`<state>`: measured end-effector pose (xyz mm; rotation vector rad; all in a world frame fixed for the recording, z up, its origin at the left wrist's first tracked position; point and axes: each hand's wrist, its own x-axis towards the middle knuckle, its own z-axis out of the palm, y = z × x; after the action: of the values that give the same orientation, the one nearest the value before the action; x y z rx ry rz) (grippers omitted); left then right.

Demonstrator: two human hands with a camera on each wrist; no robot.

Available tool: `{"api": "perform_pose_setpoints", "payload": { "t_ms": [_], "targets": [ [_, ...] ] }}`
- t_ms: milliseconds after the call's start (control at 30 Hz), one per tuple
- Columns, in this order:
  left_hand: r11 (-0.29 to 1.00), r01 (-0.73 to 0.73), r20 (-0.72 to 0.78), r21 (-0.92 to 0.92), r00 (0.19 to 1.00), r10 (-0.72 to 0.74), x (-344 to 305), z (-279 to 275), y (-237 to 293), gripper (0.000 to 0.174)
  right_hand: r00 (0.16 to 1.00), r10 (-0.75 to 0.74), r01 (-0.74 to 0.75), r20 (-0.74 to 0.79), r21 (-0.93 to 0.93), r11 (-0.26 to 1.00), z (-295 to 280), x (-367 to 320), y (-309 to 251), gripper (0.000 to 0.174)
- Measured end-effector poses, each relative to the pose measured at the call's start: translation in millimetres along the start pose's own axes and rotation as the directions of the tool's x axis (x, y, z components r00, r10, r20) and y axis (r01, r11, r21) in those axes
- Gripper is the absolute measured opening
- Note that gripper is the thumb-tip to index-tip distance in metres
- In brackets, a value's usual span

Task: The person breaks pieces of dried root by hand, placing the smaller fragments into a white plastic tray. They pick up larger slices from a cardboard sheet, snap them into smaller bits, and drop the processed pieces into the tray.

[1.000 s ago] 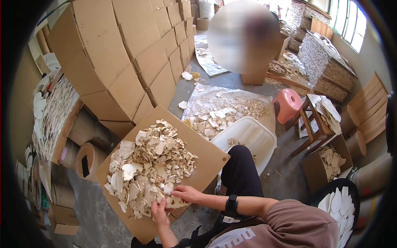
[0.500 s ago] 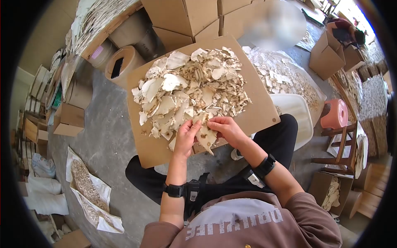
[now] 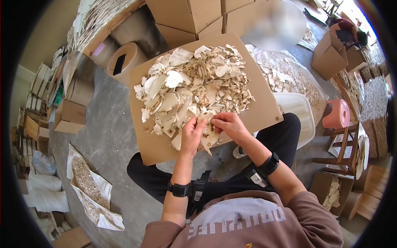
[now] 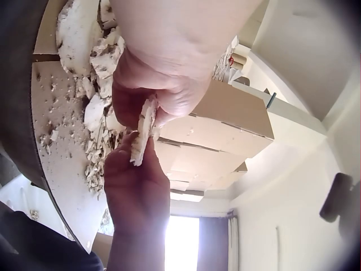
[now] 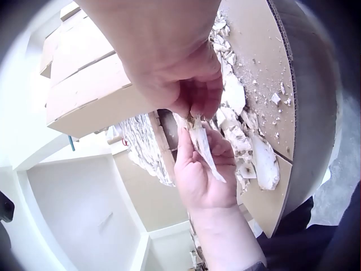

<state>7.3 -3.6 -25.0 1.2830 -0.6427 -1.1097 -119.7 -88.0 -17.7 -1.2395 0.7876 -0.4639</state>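
Observation:
Between both hands is a thin, pale flake with brown spots (image 3: 206,139), held near the front edge of a cardboard sheet (image 3: 266,109). My left hand (image 3: 192,135) pinches its left side between thumb and fingers. From the other side my right hand (image 3: 232,127) pinches the upper right part. Edge-on in the left wrist view, the flake (image 4: 144,131) stands between the two sets of fingertips. In the right wrist view its narrow end (image 5: 210,155) sticks out past the left palm. A heap of similar dry, broken flakes (image 3: 202,82) covers the sheet beyond the hands.
Stacked cartons (image 3: 182,18) stand behind the sheet. To the right are a white tub (image 3: 304,111), a pink stool (image 3: 337,113) and a wooden stool (image 3: 343,144). A sack with crumbs (image 3: 93,188) lies on the left floor. Another person (image 3: 349,31) bends by open cartons.
The head view has swung, bringing the heap nearer the middle. Both hands have come together on the spotted flake, raised from the heap's front edge. Over the last half second they have barely moved.

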Motion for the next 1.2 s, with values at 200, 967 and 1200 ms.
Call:
{"api": "perform_pose_setpoints", "payload": {
  "t_ms": [200, 967, 1200],
  "targets": [
    [0.988, -0.040, -0.100, 0.152, 0.993, 0.055, -4, 4, 5, 0.018, 1.000, -0.001, 0.000, -0.015, -0.064, 0.998, 0, 5, -1, 0.020],
    [0.825, -0.202, -0.221, 0.527, 0.905, 0.363, 5, 3, -17, 0.022, 0.921, -0.374, 0.254, -0.106, -0.563, 0.786, 4, 22, 24, 0.015],
    [0.872, -0.196, -0.196, 0.448, 0.931, 0.309, -1, 4, -6, 0.022, 0.997, -0.071, 0.063, -0.017, -0.305, 0.950, 9, 10, 7, 0.020]
  ]
}}
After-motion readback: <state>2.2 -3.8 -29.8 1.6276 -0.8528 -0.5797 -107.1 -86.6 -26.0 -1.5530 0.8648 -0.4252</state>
